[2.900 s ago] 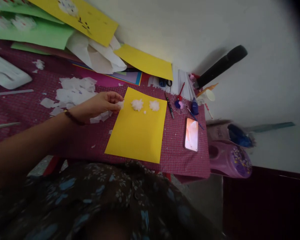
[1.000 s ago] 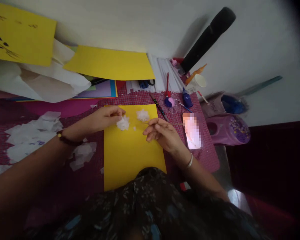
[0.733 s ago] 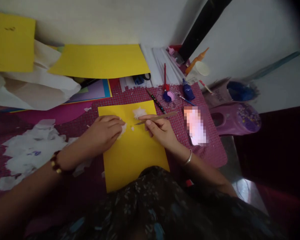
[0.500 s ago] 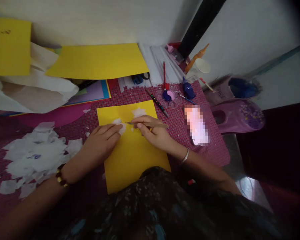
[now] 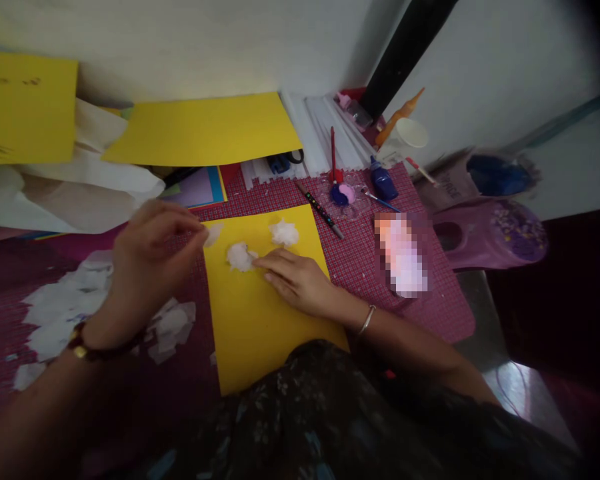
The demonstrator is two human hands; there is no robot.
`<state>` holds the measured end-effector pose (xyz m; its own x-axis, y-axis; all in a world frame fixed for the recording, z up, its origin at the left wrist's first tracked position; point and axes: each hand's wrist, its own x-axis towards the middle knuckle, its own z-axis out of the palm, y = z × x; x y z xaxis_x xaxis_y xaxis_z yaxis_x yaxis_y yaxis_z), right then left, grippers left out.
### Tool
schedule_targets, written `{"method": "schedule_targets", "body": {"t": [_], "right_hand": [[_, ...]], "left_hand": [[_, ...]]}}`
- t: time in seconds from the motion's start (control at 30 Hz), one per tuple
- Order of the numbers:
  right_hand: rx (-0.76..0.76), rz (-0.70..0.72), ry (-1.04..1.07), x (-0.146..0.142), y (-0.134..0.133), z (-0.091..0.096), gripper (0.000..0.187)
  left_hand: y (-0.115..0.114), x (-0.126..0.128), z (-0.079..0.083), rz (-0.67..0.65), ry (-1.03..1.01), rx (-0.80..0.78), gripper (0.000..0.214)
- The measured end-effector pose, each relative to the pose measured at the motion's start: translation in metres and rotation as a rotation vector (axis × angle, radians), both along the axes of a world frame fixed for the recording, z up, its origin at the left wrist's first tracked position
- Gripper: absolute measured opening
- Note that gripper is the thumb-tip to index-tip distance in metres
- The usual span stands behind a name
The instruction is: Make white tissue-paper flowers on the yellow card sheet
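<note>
A yellow sheet (image 5: 275, 333) lies in front of me with two crumpled white tissue clusters on it, a left cluster (image 5: 240, 257) and a right cluster (image 5: 284, 233). My left hand (image 5: 153, 260) is raised off the sheet's left edge, thumb and fingers pinching a small piece of white tissue paper (image 5: 213, 234). Palm down, my right hand (image 5: 300, 280) rests on the sheet; its outstretched fingertips touch the left cluster's right edge. No tool shows in it. Below my left forearm are loose tissue pieces (image 5: 173, 327) and a larger pile (image 5: 63, 307).
Past the sheet's upper right lie a dotted black pencil (image 5: 323, 210), a paint palette (image 5: 353, 200) and a blue paint bottle (image 5: 383, 180). A blurred-out phone (image 5: 403, 257) is at the right. Another yellow sheet (image 5: 205, 130) and white paper stand along the wall.
My left hand has left the left cluster, moving left and up, and now pinches a tissue piece. The thin stick in my right hand is out of sight; that hand has shifted slightly down.
</note>
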<state>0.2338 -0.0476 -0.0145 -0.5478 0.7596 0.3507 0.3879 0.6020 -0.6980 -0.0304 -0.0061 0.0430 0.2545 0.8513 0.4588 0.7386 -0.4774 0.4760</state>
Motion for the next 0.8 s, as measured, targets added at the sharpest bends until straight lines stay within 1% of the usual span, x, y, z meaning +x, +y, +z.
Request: {"method": "schedule_targets", "body": {"t": [0.03, 0.07, 0.1, 0.17, 0.23, 0.3, 0.4, 0.5, 0.57, 0.63, 0.7, 0.8], "right_hand": [[0.015, 0.022, -0.032, 0.000, -0.001, 0.001, 0.034], [0.022, 0.043, -0.057, 0.000, -0.002, 0.002, 0.034], [0.023, 0.064, -0.078, 0.001, -0.002, 0.003, 0.034], [0.011, 0.087, -0.114, 0.001, -0.002, 0.004, 0.033], [0.001, 0.089, -0.135, 0.002, -0.001, 0.004, 0.031], [-0.010, 0.091, -0.145, 0.002, -0.001, 0.003, 0.031], [-0.003, 0.091, -0.127, 0.002, -0.001, 0.001, 0.031], [0.032, 0.043, -0.011, 0.004, 0.000, 0.003, 0.032], [0.019, -0.024, 0.106, 0.007, 0.002, 0.006, 0.031], [-0.027, -0.095, 0.210, 0.009, 0.004, 0.008, 0.030], [-0.075, -0.142, 0.283, 0.010, 0.007, 0.009, 0.030], [-0.109, -0.119, 0.309, 0.008, 0.010, 0.007, 0.030]], "left_hand": [[0.010, 0.003, 0.003, 0.035, -0.016, 0.036, 0.016], [0.020, 0.008, 0.002, 0.038, -0.026, 0.045, 0.019], [0.028, 0.013, -0.001, 0.014, -0.034, 0.038, 0.021], [0.037, 0.023, -0.013, -0.115, -0.012, -0.038, 0.024], [0.039, 0.028, -0.029, -0.261, 0.040, -0.144, 0.027], [0.035, 0.025, -0.043, -0.361, 0.072, -0.199, 0.029], [0.029, 0.012, -0.053, -0.417, 0.090, -0.160, 0.029], [0.025, 0.003, -0.054, -0.442, 0.115, -0.112, 0.027], [0.022, 0.002, -0.051, -0.434, 0.117, -0.125, 0.027], [0.021, 0.005, -0.046, -0.377, 0.078, -0.164, 0.023], [0.022, 0.008, -0.041, -0.264, -0.013, -0.166, 0.016], [0.029, 0.013, -0.038, -0.090, -0.106, -0.134, 0.013]]}}
